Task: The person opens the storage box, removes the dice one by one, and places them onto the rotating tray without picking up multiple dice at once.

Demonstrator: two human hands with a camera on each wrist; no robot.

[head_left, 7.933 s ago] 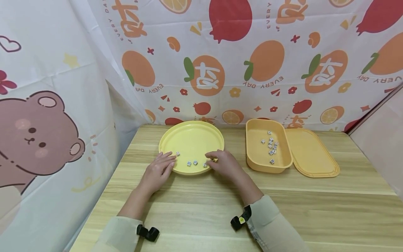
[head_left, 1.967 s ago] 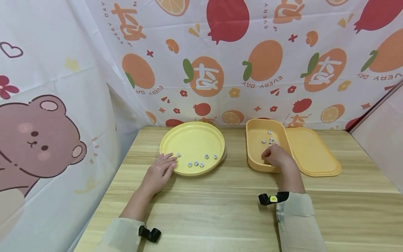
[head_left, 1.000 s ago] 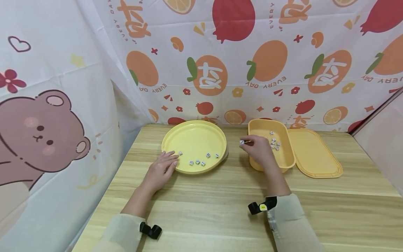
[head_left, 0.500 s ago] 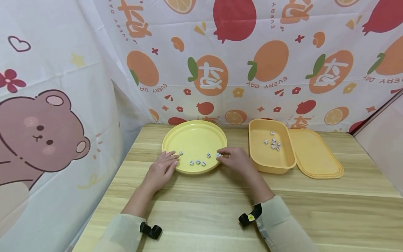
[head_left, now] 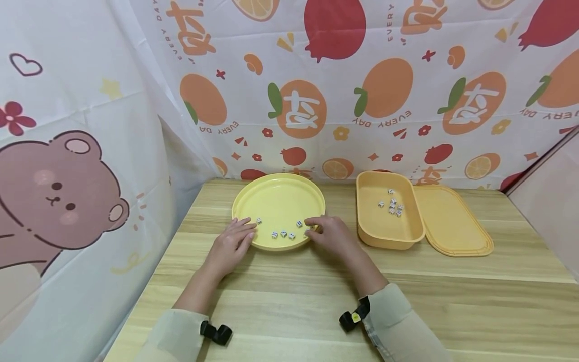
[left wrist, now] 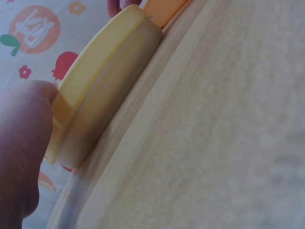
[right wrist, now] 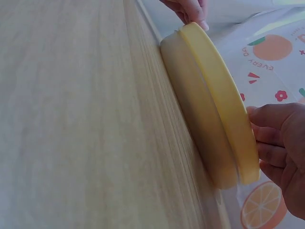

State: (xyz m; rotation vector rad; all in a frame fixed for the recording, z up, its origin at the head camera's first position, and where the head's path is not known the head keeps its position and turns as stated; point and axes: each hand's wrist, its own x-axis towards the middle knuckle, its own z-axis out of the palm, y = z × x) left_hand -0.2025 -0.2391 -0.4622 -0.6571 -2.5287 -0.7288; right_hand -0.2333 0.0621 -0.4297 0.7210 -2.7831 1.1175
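Observation:
A round yellow tray (head_left: 278, 196) stands on the wooden table, with several white dice (head_left: 283, 234) spread over its front half. My left hand (head_left: 229, 246) rests on the tray's left front rim, its fingers extended near a lone die (head_left: 259, 220). At the right front rim is my right hand (head_left: 332, 234), thumb and index finger parted. Right at its thumb tip lies a die (head_left: 306, 233), partly covered. Seen from the right wrist, the right hand (right wrist: 281, 143) reaches over the tray's yellow rim (right wrist: 224, 105), the thumb at the edge.
An orange-yellow rectangular box (head_left: 389, 236) to the right holds several more dice (head_left: 392, 206). Its flat lid (head_left: 452, 221) lies against the box's right side. Behind the table hangs a fruit-print cloth (head_left: 339, 100); a bear-print cloth (head_left: 59, 201) hangs at left.
My right hand took a die from the box, carried it left to the tray and parted its fingers there. The box now holds fewer dice, the tray more. My left hand stayed put.

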